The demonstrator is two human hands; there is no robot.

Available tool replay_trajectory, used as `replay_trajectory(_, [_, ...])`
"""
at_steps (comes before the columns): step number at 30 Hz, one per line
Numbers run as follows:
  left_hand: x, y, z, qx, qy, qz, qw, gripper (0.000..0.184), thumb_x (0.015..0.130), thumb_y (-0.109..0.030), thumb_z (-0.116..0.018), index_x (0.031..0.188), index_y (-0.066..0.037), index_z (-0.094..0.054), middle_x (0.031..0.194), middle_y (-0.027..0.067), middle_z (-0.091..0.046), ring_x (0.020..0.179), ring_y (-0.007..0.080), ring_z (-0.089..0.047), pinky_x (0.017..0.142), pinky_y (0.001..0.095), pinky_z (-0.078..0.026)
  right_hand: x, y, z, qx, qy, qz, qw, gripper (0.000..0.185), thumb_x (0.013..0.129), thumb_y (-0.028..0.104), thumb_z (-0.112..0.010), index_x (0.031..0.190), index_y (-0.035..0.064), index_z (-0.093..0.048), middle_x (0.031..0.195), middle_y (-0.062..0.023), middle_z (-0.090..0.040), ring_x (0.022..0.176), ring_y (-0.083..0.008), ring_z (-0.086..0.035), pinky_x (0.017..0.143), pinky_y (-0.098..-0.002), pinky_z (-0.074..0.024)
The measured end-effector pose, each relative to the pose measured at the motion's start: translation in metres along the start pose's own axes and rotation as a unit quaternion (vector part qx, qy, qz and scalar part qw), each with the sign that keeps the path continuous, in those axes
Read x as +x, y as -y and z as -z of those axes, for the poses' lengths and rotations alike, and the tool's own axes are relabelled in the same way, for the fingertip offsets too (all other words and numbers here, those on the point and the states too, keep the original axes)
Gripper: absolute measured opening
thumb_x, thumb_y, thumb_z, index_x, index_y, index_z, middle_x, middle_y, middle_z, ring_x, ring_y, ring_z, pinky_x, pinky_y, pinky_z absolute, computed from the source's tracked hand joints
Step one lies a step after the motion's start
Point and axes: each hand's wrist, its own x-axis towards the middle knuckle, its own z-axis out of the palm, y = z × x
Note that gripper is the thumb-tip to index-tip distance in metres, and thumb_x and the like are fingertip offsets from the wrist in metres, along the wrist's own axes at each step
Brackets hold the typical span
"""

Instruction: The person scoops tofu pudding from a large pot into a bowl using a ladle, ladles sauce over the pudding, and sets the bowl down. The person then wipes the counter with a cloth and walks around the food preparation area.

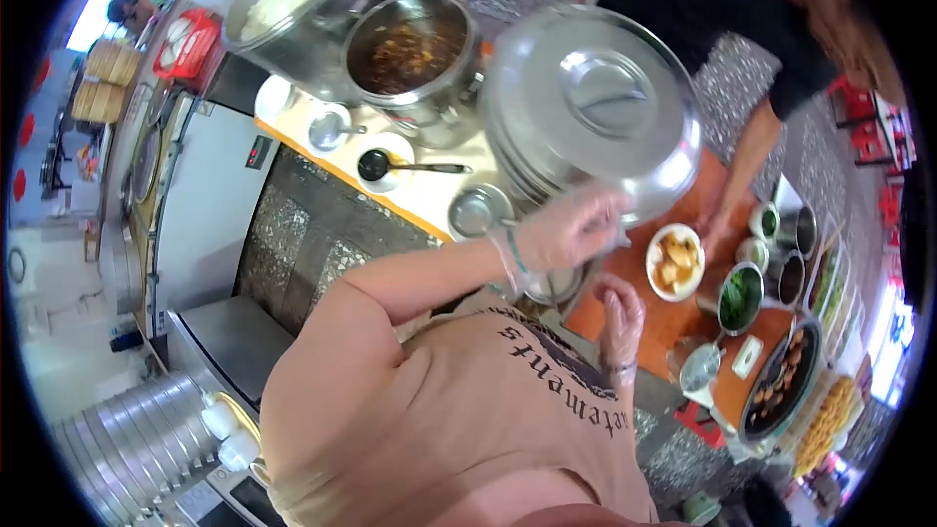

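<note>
By bunched left fingers (597, 207), round lid (571, 151), handle (610, 109) upward, crosswise; grip unclear; right fingers (615, 295) loosely parted.

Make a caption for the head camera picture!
Busy hands: gloved left hand by a shiny steel lid, gloved right hand nearby, another person's hand beside a white bowl of food.

The cream table (433, 193), upper left of centre, bore a white bowl (396, 145) and a metal bowl (327, 128). Right of centre, the orange table (625, 304) held a white dish (653, 263) of food and a container (755, 308) of greens.
</note>
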Motion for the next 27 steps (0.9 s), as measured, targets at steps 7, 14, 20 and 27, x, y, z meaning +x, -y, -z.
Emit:
replay_trajectory(7, [-0.087, 0.041, 0.09, -0.044, 0.092, 0.136, 0.986, 0.032, 0.092, -0.014, -0.053, 0.122, -0.002, -0.053, 0.112, 0.0108, -0.061, 0.102, 0.0196, -0.06, 0.091, 0.031, -0.047, 0.02, 0.013, -0.131, -0.005, -0.093, -0.074, 0.993, 0.018, 0.091, 0.006, -0.052, 0.102, -0.004, -0.062, 0.093, -0.0101, -0.065, 0.09, -0.0166, -0.062, 0.081, -0.0294, -0.0493])
replay_trajectory(14, [-0.167, 0.029, 0.216, 0.016, -0.056, 0.2, 0.978, 0.028, 0.094, -0.009, -0.05, 0.121, 0.001, -0.053, 0.11, 0.0099, -0.061, 0.101, 0.0172, -0.058, 0.092, 0.0296, -0.046, 0.031, 0.037, -0.253, -0.04, 0.013, -0.013, 0.999, 0.021, 0.089, 0.017, -0.056, 0.102, 0.0029, -0.065, 0.098, -0.0137, -0.066, 0.086, -0.0247, -0.064, 0.078, -0.0344, -0.0499])
replay_trajectory(20, [-0.276, -0.007, 0.254, -0.053, -0.293, 0.219, 0.929, 0.029, 0.096, -0.012, -0.048, 0.122, 0.0, -0.052, 0.107, 0.0097, -0.06, 0.099, 0.0188, -0.059, 0.09, 0.0318, -0.047, 0.041, 0.019, -0.334, -0.078, 0.232, 0.056, 0.968, 0.023, 0.089, 0.02, -0.054, 0.1, 0.0032, -0.064, 0.094, -0.0151, -0.066, 0.087, -0.0309, -0.062, 0.079, -0.0374, -0.0491])
replay_trajectory(27, [-0.361, -0.04, 0.36, -0.103, -0.416, 0.187, 0.884, 0.027, 0.094, -0.008, -0.05, 0.12, 0.0, -0.054, 0.108, 0.009, -0.061, 0.099, 0.017, -0.058, 0.092, 0.0304, -0.045, 0.043, 0.066, -0.505, -0.074, 0.353, 0.114, 0.926, 0.022, 0.09, 0.019, -0.056, 0.103, 0.0029, -0.063, 0.096, -0.0126, -0.066, 0.088, -0.0239, -0.063, 0.079, -0.0334, -0.0488])
